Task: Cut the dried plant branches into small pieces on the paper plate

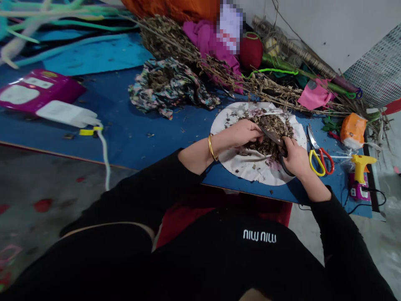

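Note:
My right hand point(296, 156) is wrapped round the dark handles of a pair of scissors point(272, 136). The blades point up and left, towards my left hand point(246, 131). Fingers and thumb of that hand are pinched together beside the blade tips; whatever lies between them is too small to make out. Under both hands a heap of dried, crumbled plant bits point(278, 123) lies on a round white cloth point(228, 161), with loose flakes scattered over the fabric.
Red-and-yellow-handled scissors point(321, 161) and a yellow glue gun point(361, 165) lie at the right. Dried stalks point(266, 90) stretch along the back. A floral cloth bundle point(175, 85) and a purple packet point(37, 92) are to the left on the blue table point(125, 138).

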Available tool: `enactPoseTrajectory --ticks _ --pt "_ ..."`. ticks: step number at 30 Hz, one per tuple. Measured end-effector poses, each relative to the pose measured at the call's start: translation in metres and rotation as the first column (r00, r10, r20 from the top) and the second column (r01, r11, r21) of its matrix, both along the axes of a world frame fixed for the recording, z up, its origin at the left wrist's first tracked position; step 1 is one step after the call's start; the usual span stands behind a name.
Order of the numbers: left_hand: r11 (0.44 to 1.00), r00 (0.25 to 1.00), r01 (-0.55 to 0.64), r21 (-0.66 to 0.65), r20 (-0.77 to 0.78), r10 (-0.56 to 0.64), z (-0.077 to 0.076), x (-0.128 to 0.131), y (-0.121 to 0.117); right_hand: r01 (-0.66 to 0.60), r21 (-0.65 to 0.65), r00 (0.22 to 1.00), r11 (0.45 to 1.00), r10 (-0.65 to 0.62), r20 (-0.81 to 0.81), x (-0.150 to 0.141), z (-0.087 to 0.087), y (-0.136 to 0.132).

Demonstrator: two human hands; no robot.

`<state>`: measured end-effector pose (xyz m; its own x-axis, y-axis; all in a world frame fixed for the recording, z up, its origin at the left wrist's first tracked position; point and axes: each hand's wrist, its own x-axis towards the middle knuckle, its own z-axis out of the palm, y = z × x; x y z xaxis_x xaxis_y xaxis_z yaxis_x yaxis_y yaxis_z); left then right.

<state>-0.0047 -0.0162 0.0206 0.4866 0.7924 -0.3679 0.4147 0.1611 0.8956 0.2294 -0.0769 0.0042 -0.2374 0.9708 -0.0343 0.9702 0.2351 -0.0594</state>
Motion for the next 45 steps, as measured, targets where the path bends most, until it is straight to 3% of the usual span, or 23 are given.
enactPoseTrajectory --ticks 7,14,20,30,37,45 --pt "0.999 0.999 -0.02 -0.039 0.027 0.021 -0.005 0.0 0.002 0.028 -0.047 0.997 0.998 -0.024 0.073 -0.003 0.0 0.0" --pt "0.999 1.0 0.005 -0.033 0.023 -0.004 -0.003 0.001 0.0 0.016 0.024 0.998 1.0 -0.018 0.068 -0.004 0.0 0.0" --pt "1.0 1.0 0.009 -0.009 0.02 -0.008 -0.006 0.002 0.001 0.013 -0.034 0.994 0.999 -0.009 0.111 -0.004 0.0 0.0" --pt "0.998 1.0 0.007 -0.069 0.015 -0.006 0.001 0.001 -0.001 0.026 -0.016 0.999 1.0 -0.025 0.039 0.0 -0.002 0.002" --pt "0.997 0.989 0.056 -0.044 0.138 -0.049 0.0 -0.007 0.006 0.016 0.023 0.996 1.0 -0.014 -0.084 0.011 0.0 0.003" --pt "0.982 0.99 0.053 -0.183 0.139 -0.027 0.008 -0.001 -0.002 -0.014 -0.008 0.999 1.0 0.014 -0.049 0.006 0.0 0.003"
